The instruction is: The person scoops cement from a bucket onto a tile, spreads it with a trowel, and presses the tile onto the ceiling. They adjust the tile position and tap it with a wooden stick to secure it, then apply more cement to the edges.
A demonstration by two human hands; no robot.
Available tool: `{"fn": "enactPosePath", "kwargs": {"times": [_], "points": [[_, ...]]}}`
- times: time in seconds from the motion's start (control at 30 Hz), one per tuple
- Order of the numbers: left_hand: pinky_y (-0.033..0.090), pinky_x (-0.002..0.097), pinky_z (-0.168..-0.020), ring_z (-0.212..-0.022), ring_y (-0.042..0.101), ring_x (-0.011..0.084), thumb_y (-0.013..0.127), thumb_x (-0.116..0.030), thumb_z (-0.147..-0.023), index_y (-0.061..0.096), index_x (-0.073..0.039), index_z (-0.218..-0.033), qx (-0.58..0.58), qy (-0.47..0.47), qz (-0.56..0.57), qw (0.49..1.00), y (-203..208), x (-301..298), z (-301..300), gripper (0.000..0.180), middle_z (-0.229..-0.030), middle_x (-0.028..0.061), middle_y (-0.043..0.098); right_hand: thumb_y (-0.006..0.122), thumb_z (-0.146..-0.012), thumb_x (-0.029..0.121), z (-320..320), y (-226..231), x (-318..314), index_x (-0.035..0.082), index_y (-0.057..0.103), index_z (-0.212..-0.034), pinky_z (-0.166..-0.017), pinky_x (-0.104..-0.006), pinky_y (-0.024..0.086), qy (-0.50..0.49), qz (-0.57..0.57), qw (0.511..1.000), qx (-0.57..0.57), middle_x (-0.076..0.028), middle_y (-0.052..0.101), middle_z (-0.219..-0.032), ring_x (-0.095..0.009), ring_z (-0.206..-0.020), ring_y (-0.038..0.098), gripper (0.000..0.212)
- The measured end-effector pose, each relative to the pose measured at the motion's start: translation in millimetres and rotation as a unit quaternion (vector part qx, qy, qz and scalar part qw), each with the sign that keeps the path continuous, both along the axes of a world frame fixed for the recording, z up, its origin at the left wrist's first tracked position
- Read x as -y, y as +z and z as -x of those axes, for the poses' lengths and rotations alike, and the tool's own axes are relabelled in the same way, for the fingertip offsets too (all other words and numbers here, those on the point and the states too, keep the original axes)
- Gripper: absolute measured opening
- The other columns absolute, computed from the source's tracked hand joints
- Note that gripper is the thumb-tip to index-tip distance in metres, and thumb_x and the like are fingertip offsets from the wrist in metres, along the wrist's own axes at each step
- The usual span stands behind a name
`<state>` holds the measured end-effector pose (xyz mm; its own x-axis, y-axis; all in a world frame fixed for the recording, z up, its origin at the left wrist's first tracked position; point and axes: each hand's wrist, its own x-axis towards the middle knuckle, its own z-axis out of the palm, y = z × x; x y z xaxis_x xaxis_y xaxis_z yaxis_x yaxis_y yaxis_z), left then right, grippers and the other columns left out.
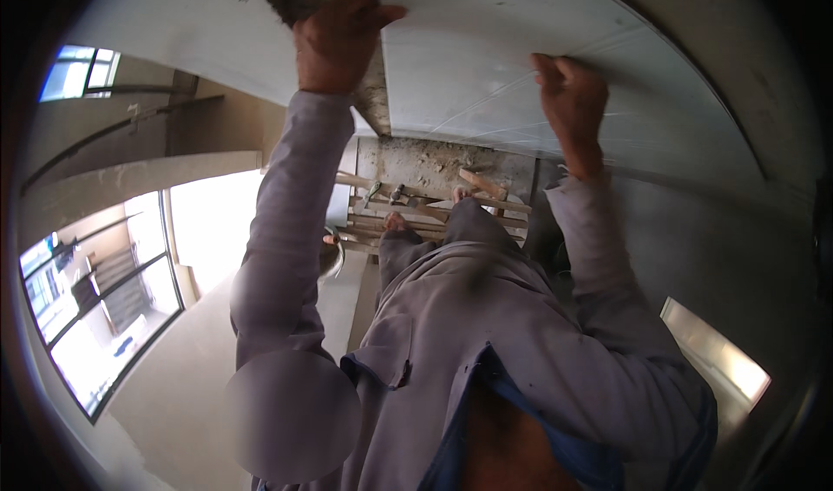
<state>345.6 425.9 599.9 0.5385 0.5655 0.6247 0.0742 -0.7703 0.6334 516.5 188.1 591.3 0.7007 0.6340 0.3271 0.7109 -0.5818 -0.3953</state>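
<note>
My left hand (340,42) is raised at a dark, rough gap between two pale panels. Its thumb points right over the panel's edge; shadow hides the other fingers, so what they touch is unclear. To the right, a large smooth white panel (468,49) spreads overhead, with thin light lines across it. Close to this panel's surface is my right hand (573,101), its fingers curled in and the thumb side toward the panel. Anything inside that grip is too small or hidden to make out.
Beneath my feet lies a platform of wooden poles (434,213). A hammer (396,193), a green-handled tool (372,193) and a wood offcut (483,184) rest by my toes. Barred windows (108,300) are at the left; a bright opening (716,352) shows at the lower right.
</note>
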Motion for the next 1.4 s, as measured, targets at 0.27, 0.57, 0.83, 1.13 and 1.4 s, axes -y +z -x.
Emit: {"fn": "enactPosePath", "kwargs": {"times": [0.27, 0.57, 0.83, 1.13, 1.4], "points": [[0.052, 0.0294, -0.063, -0.065, 0.067, 0.015, 0.085, -0.023, -0.075, 0.071, -0.003, -0.083, -0.082, 0.011, 0.054, 0.995, 12.6, -9.8, 4.8, 0.026, -0.074, 0.009, 0.072, 0.073, -0.083, 0.046, -2.6, 0.9, -0.6, 0.011, 0.06, -0.056, -0.044, -0.035, 0.037, 0.015, -0.134, 0.989, 0.057, -0.006, 0.051, -0.048, -0.023, -0.041, 0.047, 0.047], [0.051, 0.03, -0.061, -0.061, 0.065, 0.0144, 0.084, -0.029, -0.075, 0.071, -0.003, -0.082, -0.1, -0.009, 0.057, 0.993, 6.2, -16.8, 7.1, 0.03, -0.072, 0.0087, 0.071, 0.072, -0.084, 0.047, -2.1, -3.6, 3.2, 0.01, 0.059, -0.054, -0.043, -0.0355, 0.034, 0.025, -0.123, 0.989, 0.073, -0.006, 0.045, -0.045, -0.021, -0.039, 0.04, 0.049], [0.051, 0.0371, -0.067, -0.076, 0.061, 0.023, 0.092, -0.025, -0.064, 0.062, -0.003, -0.084, 0.0, 0.089, 0.057, 0.994, -5.7, 22.5, -9.8, 0.042, -0.08, 0.0072, 0.064, 0.073, -0.083, 0.05, -11.1, 8.1, 4.2, 0.009, 0.063, -0.057, -0.042, -0.0341, 0.034, -0.005, -0.152, 0.987, 0.054, -0.006, 0.047, -0.044, -0.018, -0.036, 0.04, 0.049], [0.048, 0.0386, -0.081, -0.086, 0.062, 0.024, 0.093, -0.03, -0.057, 0.06, -0.004, -0.095, -0.044, 0.181, 0.016, 0.982, -12.5, 34.3, -18.1, 0.057, -0.09, 0.0074, 0.062, 0.077, -0.08, 0.046, -11.0, 12.9, 12.4, 0.01, 0.058, -0.051, -0.04, -0.033, 0.028, -0.001, -0.14, 0.986, 0.084, -0.003, 0.039, -0.04, -0.017, -0.035, 0.033, 0.05], [0.048, 0.0397, -0.082, -0.09, 0.06, 0.0224, 0.093, -0.028, -0.06, 0.057, -0.004, -0.104, -0.037, 0.154, 0.035, 0.987, -12.9, 35.5, -21.7, 0.062, -0.095, 0.0072, 0.06, 0.076, -0.079, 0.048, -14.6, -0.4, 7.8, 0.011, 0.058, -0.052, -0.04, -0.0344, 0.033, -0.002, -0.168, 0.981, 0.098, -0.006, 0.046, -0.042, -0.022, -0.035, 0.043, 0.049]]}}
